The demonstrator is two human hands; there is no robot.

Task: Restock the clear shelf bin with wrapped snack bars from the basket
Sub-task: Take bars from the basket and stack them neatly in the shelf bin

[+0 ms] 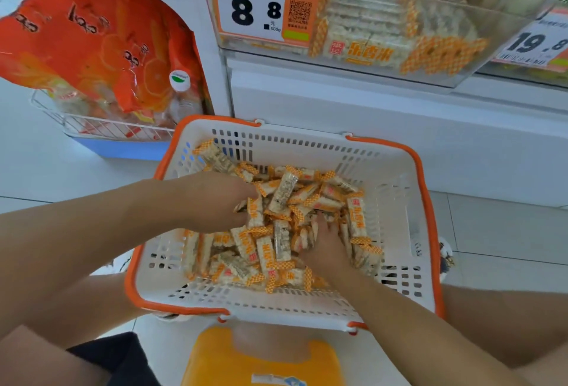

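A white basket [396, 201] with an orange rim sits on the floor between my knees, holding a heap of wrapped snack bars [282, 225] in orange-checked wrappers. My left hand [215, 201] reaches into the left of the heap, its fingers buried among the bars. My right hand [325, 244] is dug into the heap near its middle right, fingertips hidden under wrappers. The clear shelf bin [445, 56] hangs above the basket, with stacked bars of the same kind inside and an orange price tag [261, 7] reading 8.8.
A wire rack [101, 127] with large orange snack bags [92, 44] stands to the left. Another bin with a 19.8 tag [534, 41] is at the right. A yellow stool [261, 358] lies below the basket. The white shelf base [368, 115] backs the basket.
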